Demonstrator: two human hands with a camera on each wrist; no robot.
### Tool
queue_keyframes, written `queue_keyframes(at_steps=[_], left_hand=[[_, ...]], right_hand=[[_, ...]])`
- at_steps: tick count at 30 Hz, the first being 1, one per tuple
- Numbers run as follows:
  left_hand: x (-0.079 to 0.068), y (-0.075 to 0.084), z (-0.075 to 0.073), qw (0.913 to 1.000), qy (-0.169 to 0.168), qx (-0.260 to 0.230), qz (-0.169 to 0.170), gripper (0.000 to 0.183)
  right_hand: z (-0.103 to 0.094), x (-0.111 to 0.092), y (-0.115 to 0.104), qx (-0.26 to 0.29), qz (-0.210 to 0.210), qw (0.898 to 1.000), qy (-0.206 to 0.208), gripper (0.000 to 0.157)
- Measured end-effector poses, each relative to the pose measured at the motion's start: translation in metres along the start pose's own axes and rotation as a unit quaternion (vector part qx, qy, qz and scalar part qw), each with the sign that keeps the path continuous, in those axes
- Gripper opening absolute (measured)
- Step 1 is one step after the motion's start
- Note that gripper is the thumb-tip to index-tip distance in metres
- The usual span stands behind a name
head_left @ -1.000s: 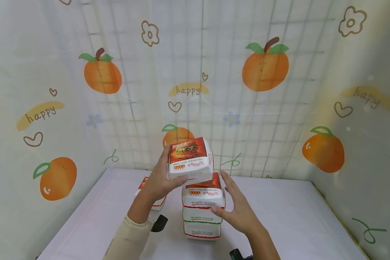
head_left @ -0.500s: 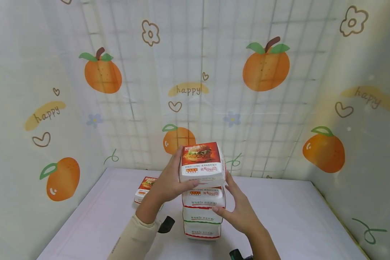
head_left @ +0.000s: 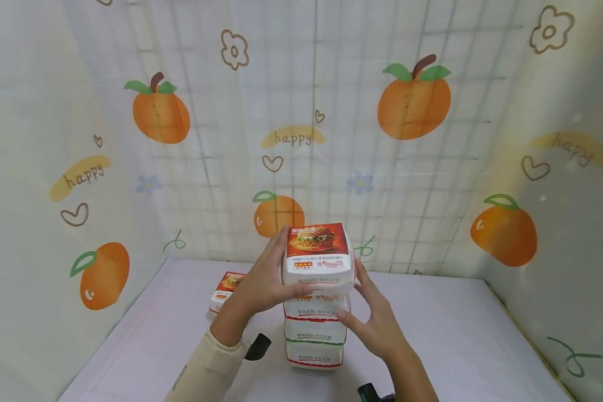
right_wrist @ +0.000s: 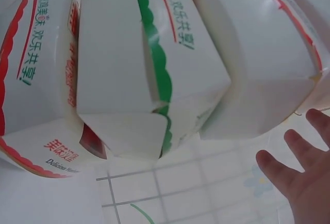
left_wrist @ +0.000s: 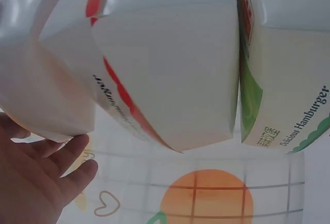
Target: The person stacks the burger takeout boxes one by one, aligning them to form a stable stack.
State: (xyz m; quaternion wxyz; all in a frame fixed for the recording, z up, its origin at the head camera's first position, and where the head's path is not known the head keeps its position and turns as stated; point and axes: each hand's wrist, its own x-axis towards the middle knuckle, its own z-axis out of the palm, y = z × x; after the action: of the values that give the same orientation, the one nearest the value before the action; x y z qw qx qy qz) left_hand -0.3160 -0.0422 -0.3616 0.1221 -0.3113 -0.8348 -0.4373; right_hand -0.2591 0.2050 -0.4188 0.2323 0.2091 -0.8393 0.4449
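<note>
My left hand (head_left: 261, 287) grips a white hamburger box (head_left: 317, 248) with a red burger picture on its lid, thumb across the front and fingers along the left side. This box sits over a stack of three similar boxes, overlapping the top of the red-trimmed upper box (head_left: 309, 310). Below come a green-trimmed box (head_left: 314, 333) and a red-trimmed bottom box (head_left: 314, 354). My right hand (head_left: 377, 321) is held around the stack's right side, thumb at the upper box's front corner. In the right wrist view its fingers (right_wrist: 278, 172) are spread, apart from the boxes.
Another burger box (head_left: 226, 293) lies on the white table (head_left: 422, 324) left of the stack, partly behind my left forearm. A curtain (head_left: 206, 167) printed with oranges hangs behind and at both sides. Black wrist cameras (head_left: 258, 347) show at both wrists.
My left hand has carried the burger box rightward and down, from up and left of the stack to over its top. My right hand has stayed beside the stack with little movement.
</note>
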Motion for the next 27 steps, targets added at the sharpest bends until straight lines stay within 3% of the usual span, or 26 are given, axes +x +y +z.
queue_keyframes(at_steps=[10, 18, 27], left_hand=[[-0.003, 0.003, -0.01, 0.9987, -0.048, -0.017, 0.008, 0.129], [-0.006, 0.004, -0.012, 0.999, -0.012, -0.04, 0.013, 0.12], [-0.007, 0.001, 0.0, 0.9987, 0.003, -0.045, 0.024, 0.106]], right_hand=[[-0.001, 0.001, 0.005, -0.023, -0.052, 0.998, 0.037, 0.079], [-0.001, 0.003, 0.004, -0.02, -0.061, 0.997, 0.03, 0.079], [-0.005, -0.001, 0.003, 0.003, -0.054, 0.998, 0.034, 0.079]])
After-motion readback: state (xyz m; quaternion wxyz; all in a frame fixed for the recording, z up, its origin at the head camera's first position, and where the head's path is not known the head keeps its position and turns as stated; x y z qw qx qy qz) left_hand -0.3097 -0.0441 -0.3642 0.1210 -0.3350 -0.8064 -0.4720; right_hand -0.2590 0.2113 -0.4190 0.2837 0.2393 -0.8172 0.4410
